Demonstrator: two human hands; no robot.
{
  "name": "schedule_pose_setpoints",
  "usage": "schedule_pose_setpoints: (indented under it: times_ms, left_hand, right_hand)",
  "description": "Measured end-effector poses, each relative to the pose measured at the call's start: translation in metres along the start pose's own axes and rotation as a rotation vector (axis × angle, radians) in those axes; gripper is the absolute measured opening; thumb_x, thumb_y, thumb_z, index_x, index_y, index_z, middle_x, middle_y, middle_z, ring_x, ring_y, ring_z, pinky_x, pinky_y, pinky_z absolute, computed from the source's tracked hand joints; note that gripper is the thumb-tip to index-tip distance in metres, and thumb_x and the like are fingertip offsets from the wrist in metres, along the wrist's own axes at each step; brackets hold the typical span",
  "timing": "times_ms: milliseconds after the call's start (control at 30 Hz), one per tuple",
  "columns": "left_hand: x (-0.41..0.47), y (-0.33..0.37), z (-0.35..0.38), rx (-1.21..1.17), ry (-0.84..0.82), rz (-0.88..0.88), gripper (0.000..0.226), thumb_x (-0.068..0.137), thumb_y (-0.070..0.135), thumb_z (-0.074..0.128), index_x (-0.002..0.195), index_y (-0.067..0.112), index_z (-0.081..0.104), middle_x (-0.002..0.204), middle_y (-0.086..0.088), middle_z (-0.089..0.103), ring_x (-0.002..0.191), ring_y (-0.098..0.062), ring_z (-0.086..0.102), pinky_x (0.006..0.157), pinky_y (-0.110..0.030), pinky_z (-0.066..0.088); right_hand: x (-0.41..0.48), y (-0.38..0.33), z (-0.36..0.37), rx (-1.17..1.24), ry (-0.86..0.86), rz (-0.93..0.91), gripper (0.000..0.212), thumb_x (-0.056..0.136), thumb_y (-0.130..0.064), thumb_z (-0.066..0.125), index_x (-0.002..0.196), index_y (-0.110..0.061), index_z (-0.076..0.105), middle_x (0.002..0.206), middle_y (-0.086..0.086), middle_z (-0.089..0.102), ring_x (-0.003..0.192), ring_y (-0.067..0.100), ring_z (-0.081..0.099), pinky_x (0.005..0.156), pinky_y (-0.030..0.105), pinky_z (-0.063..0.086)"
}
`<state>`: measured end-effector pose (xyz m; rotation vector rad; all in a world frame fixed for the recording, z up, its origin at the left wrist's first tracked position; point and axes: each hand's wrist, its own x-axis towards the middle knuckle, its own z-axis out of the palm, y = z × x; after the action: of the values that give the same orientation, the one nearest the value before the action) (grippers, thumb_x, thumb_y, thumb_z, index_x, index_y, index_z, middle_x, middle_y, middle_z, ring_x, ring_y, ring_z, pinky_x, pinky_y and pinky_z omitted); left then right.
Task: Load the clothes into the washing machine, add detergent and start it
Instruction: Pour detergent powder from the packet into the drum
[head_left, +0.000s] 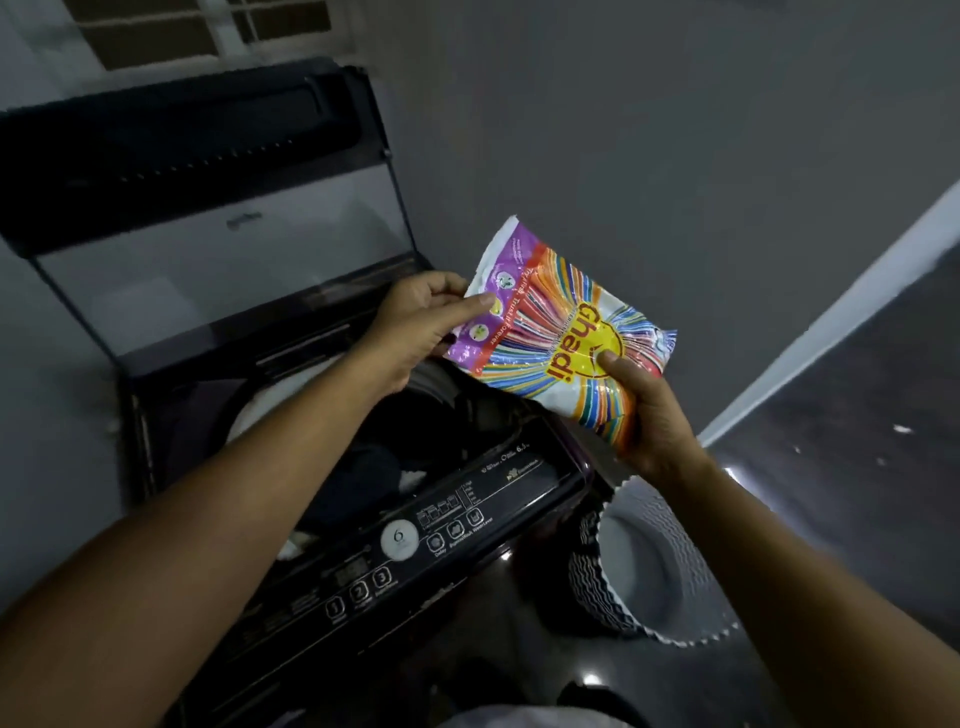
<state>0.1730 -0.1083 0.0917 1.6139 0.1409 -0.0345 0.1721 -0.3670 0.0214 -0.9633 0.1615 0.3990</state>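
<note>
A colourful detergent packet (563, 332) with a sunburst print hangs tilted over the right side of the open tub. My left hand (421, 325) pinches its purple top end between thumb and fingers. My right hand (649, 415) grips its lower end from underneath, thumb on the front. The top-loading washing machine (156, 395) stands with its lid (218, 249) raised against the wall. Dark clothes (363, 467) and a bit of white cloth lie in the drum. The control panel (415, 545) with a round dial and numbered buttons faces me.
An empty laundry basket (649, 561) with a black-and-white zigzag pattern stands on the dark glossy floor to the right of the machine. Grey walls close in behind and to the left. A pale skirting strip (831, 322) runs along the right.
</note>
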Motion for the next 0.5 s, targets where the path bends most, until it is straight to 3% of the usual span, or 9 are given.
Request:
schedule_pose_setpoints:
  times_ms: [133, 367, 500]
  left_hand:
    - [0.020, -0.012, 0.014, 0.101, -0.070, 0.005, 0.022, 0.086, 0.016, 0.077, 0.100, 0.002, 0.067, 0.095, -0.016, 0.076, 0.076, -0.020, 0.075, 0.065, -0.030, 0.060]
    - [0.046, -0.030, 0.040, 0.146, -0.097, -0.056, 0.015, 0.088, 0.017, 0.075, 0.094, 0.008, 0.065, 0.085, -0.006, 0.075, 0.068, -0.008, 0.074, 0.050, -0.015, 0.050]
    - [0.057, -0.045, 0.046, 0.153, -0.068, -0.094, 0.020, 0.088, 0.021, 0.076, 0.098, 0.007, 0.066, 0.088, -0.007, 0.076, 0.074, -0.013, 0.076, 0.054, -0.023, 0.056]
  right_hand:
    - [0.005, -0.004, -0.024, -0.029, 0.068, -0.082, 0.059, 0.097, -0.025, 0.067, 0.149, -0.008, 0.044, 0.145, 0.027, 0.051, 0.132, 0.051, 0.050, 0.107, 0.071, 0.036]
    - [0.013, -0.018, -0.054, -0.135, 0.212, -0.189, 0.056, 0.090, -0.020, 0.076, 0.140, -0.007, 0.053, 0.134, 0.027, 0.061, 0.121, 0.050, 0.060, 0.097, 0.074, 0.044]
    - [0.019, -0.020, -0.060, -0.165, 0.259, -0.205, 0.056, 0.086, -0.018, 0.079, 0.135, -0.006, 0.055, 0.129, 0.027, 0.064, 0.116, 0.049, 0.063, 0.095, 0.072, 0.047]
